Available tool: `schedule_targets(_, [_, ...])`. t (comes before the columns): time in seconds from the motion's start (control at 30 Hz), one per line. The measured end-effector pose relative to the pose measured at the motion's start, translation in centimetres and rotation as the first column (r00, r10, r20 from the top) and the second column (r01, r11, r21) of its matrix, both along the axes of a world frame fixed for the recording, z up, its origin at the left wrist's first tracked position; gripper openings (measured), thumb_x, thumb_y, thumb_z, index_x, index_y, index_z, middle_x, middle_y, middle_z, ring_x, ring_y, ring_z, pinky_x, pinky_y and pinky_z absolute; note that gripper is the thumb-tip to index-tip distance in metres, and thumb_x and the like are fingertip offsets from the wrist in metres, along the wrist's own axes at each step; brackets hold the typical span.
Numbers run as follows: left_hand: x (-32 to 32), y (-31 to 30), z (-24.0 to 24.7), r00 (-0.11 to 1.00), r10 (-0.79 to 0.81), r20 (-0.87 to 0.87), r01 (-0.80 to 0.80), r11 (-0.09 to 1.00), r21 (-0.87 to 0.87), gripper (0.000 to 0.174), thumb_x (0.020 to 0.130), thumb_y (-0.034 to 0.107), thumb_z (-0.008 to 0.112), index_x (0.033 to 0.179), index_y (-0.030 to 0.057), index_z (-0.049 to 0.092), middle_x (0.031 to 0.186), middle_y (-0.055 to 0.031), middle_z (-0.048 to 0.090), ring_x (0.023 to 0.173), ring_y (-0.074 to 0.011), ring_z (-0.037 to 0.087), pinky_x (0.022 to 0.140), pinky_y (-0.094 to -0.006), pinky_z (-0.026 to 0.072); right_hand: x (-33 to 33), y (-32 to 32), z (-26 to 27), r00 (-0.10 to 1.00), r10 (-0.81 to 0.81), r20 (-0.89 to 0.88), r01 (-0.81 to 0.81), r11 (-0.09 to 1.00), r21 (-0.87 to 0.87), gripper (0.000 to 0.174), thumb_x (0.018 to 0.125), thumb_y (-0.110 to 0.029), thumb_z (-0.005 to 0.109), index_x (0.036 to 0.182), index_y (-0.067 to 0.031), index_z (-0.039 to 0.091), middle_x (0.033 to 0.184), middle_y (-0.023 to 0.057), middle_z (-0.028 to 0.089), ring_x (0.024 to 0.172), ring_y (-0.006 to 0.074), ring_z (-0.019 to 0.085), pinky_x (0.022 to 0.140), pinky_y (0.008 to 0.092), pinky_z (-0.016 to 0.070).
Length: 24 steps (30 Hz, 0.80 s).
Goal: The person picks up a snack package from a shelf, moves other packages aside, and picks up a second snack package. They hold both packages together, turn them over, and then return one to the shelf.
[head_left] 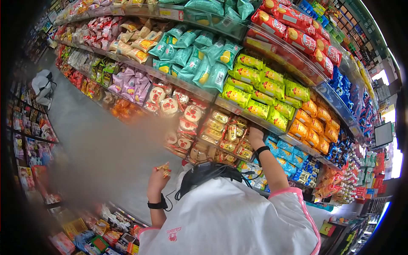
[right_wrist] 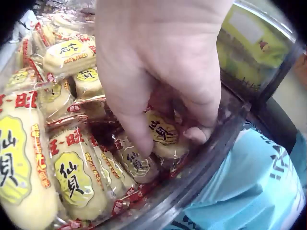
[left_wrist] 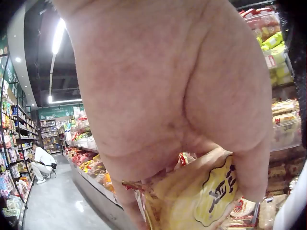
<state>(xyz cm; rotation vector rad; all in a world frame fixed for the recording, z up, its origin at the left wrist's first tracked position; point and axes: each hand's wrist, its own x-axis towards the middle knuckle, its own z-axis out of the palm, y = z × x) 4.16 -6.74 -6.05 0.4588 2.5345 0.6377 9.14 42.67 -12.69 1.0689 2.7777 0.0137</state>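
Note:
My left hand (head_left: 157,182) is held low beside the body and grips a rice cracker packet (left_wrist: 189,201), clear wrap with a yellow label. More of the wrap shows among its fingers. My right hand (right_wrist: 160,57) reaches down into a shelf bin of wrapped rice crackers (right_wrist: 72,179). Its thumb and fingers curl round one rice cracker packet (right_wrist: 165,136) close to the bin's dark front edge (right_wrist: 192,184). Part of that packet is hidden behind the fingers. Other rice cracker packets lie right beside the fingertips.
Blue packets (right_wrist: 244,187) sit just past the bin edge. Above the right hand, a shelf holds yellow-green packets (head_left: 259,87); orange packets (head_left: 314,123) lie to the right. A person in white (head_left: 42,87) crouches in the aisle (head_left: 76,95) at far left.

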Motion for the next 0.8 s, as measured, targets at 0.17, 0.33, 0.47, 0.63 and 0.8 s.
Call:
schedule_targets(0.17, [-0.2, 0.3, -0.2, 1.000, 0.012, 0.007, -0.012, 1.000, 0.028, 0.038, 0.066, 0.016, 0.075, 0.102, 0.0075, 0.064, 0.104, -0.0173, 0.061, 0.104, -0.0351, 0.052, 0.089, -0.0396, 0.0457, 0.3, 1.1, -1.1, 0.983, -0.072, -0.167, 0.063, 0.996, -0.060, 0.041, 0.090, -0.014, 0.047, 0.131, -0.0073, 0.044, 0.134, 0.0222, 0.043, 0.122, 0.0381, 0.043, 0.097, 0.0433, 0.0406])
schedule_targets(0.33, [-0.1, 0.1, -0.5, 0.999, 0.045, 0.018, -0.045, 0.999, -0.007, 0.037, 0.067, 0.015, 0.074, 0.102, 0.0084, 0.065, 0.104, -0.0158, 0.062, 0.103, -0.0353, 0.052, 0.089, -0.0398, 0.0455, -0.2, 1.0, -0.2, 0.983, 0.005, -0.185, -0.006, 1.000, -0.003, 0.038, 0.091, -0.015, 0.045, 0.128, -0.0072, 0.047, 0.132, 0.0220, 0.045, 0.120, 0.0379, 0.045, 0.100, 0.0432, 0.0379])
schedule_targets(0.47, [0.1, -0.5, -1.3, 1.000, -0.017, 0.005, 0.017, 0.999, -0.040, 0.040, 0.067, 0.015, 0.074, 0.103, 0.0030, 0.062, 0.107, -0.0226, 0.057, 0.100, -0.0368, 0.056, 0.086, -0.0407, 0.0478, -0.3, 2.2, -2.6, 0.964, 0.007, -0.267, -0.008, 1.000, -0.001, 0.038, 0.093, -0.023, 0.042, 0.125, -0.0038, 0.050, 0.127, 0.0214, 0.051, 0.116, 0.0366, 0.049, 0.096, 0.0441, 0.0403])
schedule_targets(0.63, [0.3, -0.5, -1.7, 0.999, 0.003, 0.033, -0.001, 0.999, -0.050, 0.040, 0.067, 0.016, 0.074, 0.105, 0.0058, 0.062, 0.108, -0.0219, 0.057, 0.101, -0.0367, 0.056, 0.087, -0.0408, 0.0478, 0.4, 0.8, 1.5, 0.997, -0.026, 0.075, 0.044, 0.967, -0.252, 0.040, 0.085, -0.016, 0.053, 0.123, -0.0026, 0.050, 0.124, 0.0237, 0.052, 0.114, 0.0378, 0.051, 0.092, 0.0435, 0.0443])
schedule_targets(0.8, [0.3, -0.4, -2.1, 0.999, 0.006, 0.039, -0.006, 1.000, -0.013, 0.040, 0.067, 0.014, 0.073, 0.105, 0.0075, 0.063, 0.106, -0.0143, 0.063, 0.105, -0.0348, 0.051, 0.090, -0.0399, 0.0450, 1.4, 1.2, 3.4, 1.000, -0.012, -0.024, 0.005, 0.959, -0.283, 0.040, 0.083, -0.010, 0.052, 0.122, -0.0029, 0.051, 0.119, 0.0251, 0.054, 0.107, 0.0387, 0.055, 0.089, 0.0434, 0.0458])
